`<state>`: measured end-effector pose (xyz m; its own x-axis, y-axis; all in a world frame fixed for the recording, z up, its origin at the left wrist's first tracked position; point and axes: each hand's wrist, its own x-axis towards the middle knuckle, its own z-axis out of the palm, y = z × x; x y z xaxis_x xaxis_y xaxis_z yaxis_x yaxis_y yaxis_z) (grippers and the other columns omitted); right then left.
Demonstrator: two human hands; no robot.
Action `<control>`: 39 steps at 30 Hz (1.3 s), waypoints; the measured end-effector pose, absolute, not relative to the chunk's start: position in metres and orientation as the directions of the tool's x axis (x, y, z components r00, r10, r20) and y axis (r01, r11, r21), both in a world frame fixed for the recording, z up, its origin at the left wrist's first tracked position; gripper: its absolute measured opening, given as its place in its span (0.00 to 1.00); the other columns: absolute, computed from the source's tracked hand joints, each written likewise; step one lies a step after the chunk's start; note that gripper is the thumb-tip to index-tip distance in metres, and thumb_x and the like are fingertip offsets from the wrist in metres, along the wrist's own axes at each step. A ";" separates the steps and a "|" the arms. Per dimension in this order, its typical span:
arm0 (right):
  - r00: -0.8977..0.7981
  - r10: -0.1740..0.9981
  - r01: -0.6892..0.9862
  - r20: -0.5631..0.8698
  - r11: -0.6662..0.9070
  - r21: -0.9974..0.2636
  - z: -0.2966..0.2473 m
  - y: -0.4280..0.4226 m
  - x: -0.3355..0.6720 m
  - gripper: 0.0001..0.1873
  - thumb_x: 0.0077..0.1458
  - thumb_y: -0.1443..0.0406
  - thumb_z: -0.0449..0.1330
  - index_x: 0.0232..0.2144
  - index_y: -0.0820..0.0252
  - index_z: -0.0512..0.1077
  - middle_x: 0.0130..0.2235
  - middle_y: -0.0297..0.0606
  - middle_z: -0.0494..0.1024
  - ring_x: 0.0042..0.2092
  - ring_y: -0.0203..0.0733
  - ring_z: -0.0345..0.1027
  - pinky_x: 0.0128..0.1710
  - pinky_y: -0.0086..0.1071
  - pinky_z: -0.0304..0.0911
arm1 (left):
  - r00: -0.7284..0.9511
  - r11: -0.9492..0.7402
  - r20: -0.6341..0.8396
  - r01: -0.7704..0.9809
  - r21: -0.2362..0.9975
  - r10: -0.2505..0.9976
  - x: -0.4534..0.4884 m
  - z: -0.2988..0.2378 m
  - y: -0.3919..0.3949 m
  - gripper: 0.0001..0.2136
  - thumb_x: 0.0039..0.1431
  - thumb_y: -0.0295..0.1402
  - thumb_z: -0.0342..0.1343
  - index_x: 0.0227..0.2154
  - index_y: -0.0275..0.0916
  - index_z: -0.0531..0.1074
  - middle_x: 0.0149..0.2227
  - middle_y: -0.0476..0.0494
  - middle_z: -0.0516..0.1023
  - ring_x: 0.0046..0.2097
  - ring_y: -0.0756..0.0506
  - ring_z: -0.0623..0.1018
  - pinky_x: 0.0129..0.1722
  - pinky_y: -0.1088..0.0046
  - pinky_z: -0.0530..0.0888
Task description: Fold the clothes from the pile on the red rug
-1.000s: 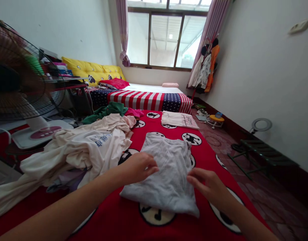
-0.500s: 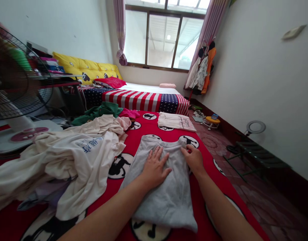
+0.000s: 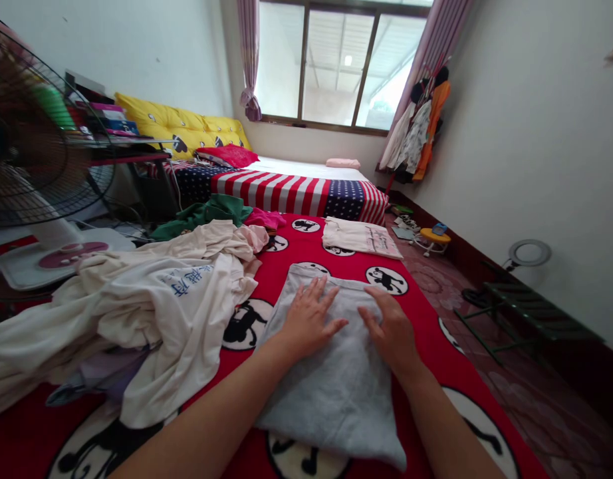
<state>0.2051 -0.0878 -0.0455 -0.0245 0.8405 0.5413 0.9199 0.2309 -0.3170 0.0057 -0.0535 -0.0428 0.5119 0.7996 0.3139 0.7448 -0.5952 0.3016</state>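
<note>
A grey folded garment (image 3: pixel 331 399), its exact kind unclear, lies flat on a red bedspread (image 3: pixel 426 332) with round black-and-white figures. My left hand (image 3: pixel 309 316) rests on its upper part, fingers spread. At the upper right edge of the cloth is my right hand (image 3: pixel 390 332), thumb and fingers apart, holding nothing. Farther off, a folded white T-shirt (image 3: pixel 361 237) with printed lettering lies by the bed's right side. To the left spreads a heap of loose cream and white clothes (image 3: pixel 187 332), with a green garment (image 3: pixel 211 210) behind it.
An electric fan (image 3: pixel 42 146) stands at the left, beside a cluttered desk (image 3: pixel 131 156). Another bed with a striped, starred cover (image 3: pixel 281 191) is under the window. On the right floor are a green folding stool (image 3: pixel 530 309), a ring light (image 3: pixel 530 253) and a small yellow stool (image 3: pixel 435 235).
My right hand has released the garment's upper right corner, and its fingers have opened over the cloth edge. My left hand stays on the cloth. The view has shifted slightly.
</note>
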 end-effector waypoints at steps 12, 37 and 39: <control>-0.132 0.951 0.918 0.281 0.224 -0.327 -0.008 -0.049 0.155 0.11 0.57 0.66 0.54 0.37 0.58 0.76 0.42 0.40 0.79 0.43 0.42 0.72 0.48 0.36 0.60 | 0.022 -0.409 0.547 0.688 0.599 0.837 -0.027 -0.055 -0.018 0.21 0.64 0.30 0.42 0.60 0.35 0.58 0.60 0.34 0.65 0.62 0.43 0.63 0.61 0.61 0.61; 0.052 0.980 0.840 0.191 0.061 -0.539 -0.041 0.078 0.085 0.10 0.55 0.61 0.57 0.34 0.59 0.76 0.36 0.42 0.79 0.41 0.43 0.72 0.40 0.32 0.63 | 0.277 -0.472 0.394 0.658 0.587 0.876 -0.003 -0.071 -0.030 0.33 0.58 0.26 0.43 0.65 0.28 0.40 0.68 0.29 0.41 0.68 0.38 0.45 0.65 0.55 0.55; 0.040 0.982 0.797 0.182 0.079 -0.599 -0.040 0.081 0.087 0.08 0.54 0.63 0.58 0.32 0.60 0.76 0.35 0.40 0.79 0.40 0.41 0.72 0.41 0.31 0.64 | 0.304 -0.482 0.388 0.686 0.545 0.870 -0.003 -0.072 -0.030 0.33 0.60 0.32 0.46 0.65 0.28 0.41 0.68 0.29 0.41 0.68 0.36 0.45 0.64 0.52 0.54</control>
<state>0.0873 0.0815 -0.0402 0.0400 0.9825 0.1820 0.7970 0.0785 -0.5988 -0.0035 -0.0303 -0.0720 0.3036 0.8701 0.3882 0.6860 -0.4824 0.5447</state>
